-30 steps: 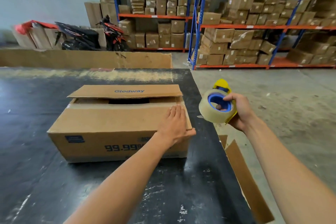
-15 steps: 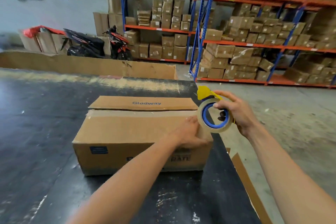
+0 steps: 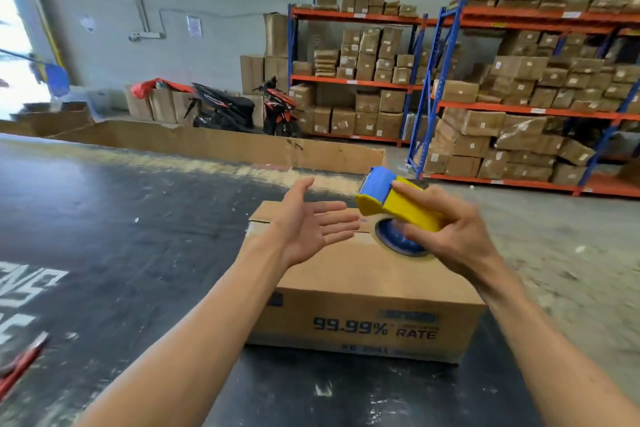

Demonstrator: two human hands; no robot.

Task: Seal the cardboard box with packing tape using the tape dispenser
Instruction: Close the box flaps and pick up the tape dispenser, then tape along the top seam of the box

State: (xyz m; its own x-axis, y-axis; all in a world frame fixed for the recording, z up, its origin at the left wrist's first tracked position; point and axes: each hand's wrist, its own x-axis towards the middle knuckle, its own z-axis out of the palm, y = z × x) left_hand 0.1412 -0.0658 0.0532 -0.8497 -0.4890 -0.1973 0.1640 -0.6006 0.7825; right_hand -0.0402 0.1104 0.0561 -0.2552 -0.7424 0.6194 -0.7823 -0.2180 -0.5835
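A brown cardboard box (image 3: 360, 291) printed "99.99% RATE" lies on the black table (image 3: 138, 253), its top flaps folded down with a seam across the top. My right hand (image 3: 453, 239) grips a yellow and blue tape dispenser (image 3: 391, 208) with a clear tape roll, held above the box's top right. My left hand (image 3: 308, 225) hovers open, palm up, over the box top beside the dispenser, touching nothing.
A long cardboard wall (image 3: 221, 146) stands along the table's far edge. A red-handled tool (image 3: 20, 367) lies at the table's left edge. Shelving racks (image 3: 519, 94) full of boxes and a parked motorcycle (image 3: 242, 111) stand behind. Concrete floor (image 3: 571, 253) lies to the right.
My left hand lifted off the box and opened palm up. My right hand turned the dispenser so its yellow body faces up. The view swung left and closer to the box.
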